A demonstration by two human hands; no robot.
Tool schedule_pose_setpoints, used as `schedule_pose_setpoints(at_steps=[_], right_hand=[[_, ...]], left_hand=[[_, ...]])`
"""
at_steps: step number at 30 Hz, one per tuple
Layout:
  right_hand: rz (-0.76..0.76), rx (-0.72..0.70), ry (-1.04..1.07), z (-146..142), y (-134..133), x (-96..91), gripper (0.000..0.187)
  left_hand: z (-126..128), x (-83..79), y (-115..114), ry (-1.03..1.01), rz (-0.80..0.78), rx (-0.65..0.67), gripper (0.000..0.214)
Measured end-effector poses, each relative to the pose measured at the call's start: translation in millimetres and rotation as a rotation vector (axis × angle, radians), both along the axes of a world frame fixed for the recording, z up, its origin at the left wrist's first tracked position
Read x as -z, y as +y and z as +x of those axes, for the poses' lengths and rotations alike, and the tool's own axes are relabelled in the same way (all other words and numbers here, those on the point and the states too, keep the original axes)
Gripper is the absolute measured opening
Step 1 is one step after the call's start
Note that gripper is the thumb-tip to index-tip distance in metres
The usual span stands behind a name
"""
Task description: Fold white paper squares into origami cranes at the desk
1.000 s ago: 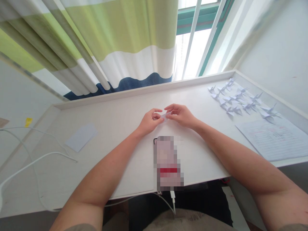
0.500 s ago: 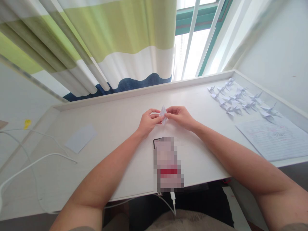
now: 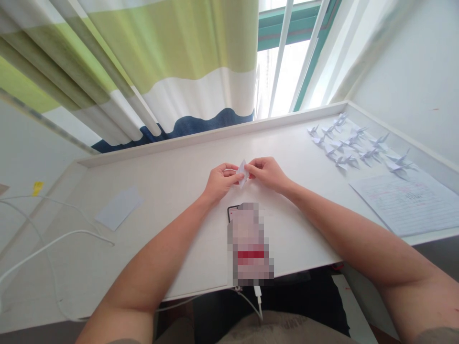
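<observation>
A small piece of folded white paper (image 3: 243, 173), diamond-shaped with pointed ends, is held just above the middle of the white desk (image 3: 172, 172). My left hand (image 3: 223, 181) pinches it from the left, thumb in front and fingers behind. From the right, my right hand (image 3: 267, 171) grips its edge between thumb and bent forefinger. The fingers cover parts of both side edges. Below the hands lies a phone (image 3: 250, 239) with its screen blurred out.
Several folded paper cranes (image 3: 358, 145) stand at the back right, behind a written sheet (image 3: 412, 203). Blank white paper (image 3: 119, 208) lies on the left, near a white cable (image 3: 71, 233). A charging plug (image 3: 257, 292) hangs from the phone over the front edge. A raised rim (image 3: 179, 141) borders the desk.
The folded paper has tilted slightly to the right. My right thumb and forefinger have shifted a little up along its edge. The whole view has moved slightly.
</observation>
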State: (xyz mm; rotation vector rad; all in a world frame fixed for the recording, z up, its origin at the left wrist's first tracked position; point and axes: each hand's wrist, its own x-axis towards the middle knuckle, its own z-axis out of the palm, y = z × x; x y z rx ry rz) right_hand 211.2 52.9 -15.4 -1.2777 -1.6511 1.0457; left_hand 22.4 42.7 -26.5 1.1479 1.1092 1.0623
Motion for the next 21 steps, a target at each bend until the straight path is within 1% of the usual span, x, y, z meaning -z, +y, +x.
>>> schedule_pose_setpoints(at_steps=[6,11,15,21], right_hand=[[-0.009,-0.012,-0.031,0.0,0.8,0.4,0.022],[0.001,0.003,-0.06,-1.1,1.1,0.9,0.028],[0.022,-0.012,-0.079,-1.9,1.4,1.9,0.028],[0.063,0.0,-0.06,-2.7,1.3,4.1,0.032]], left_hand=[[-0.2,1.0,1.0,0.049,-0.016,-0.013,0.034],[-2.5,1.2,2.0,0.054,-0.015,0.017,0.036],[-3.3,-1.0,1.8,0.055,-0.024,0.041,0.036],[-2.6,-2.9,3.1,-0.026,-0.05,0.063,0.035]])
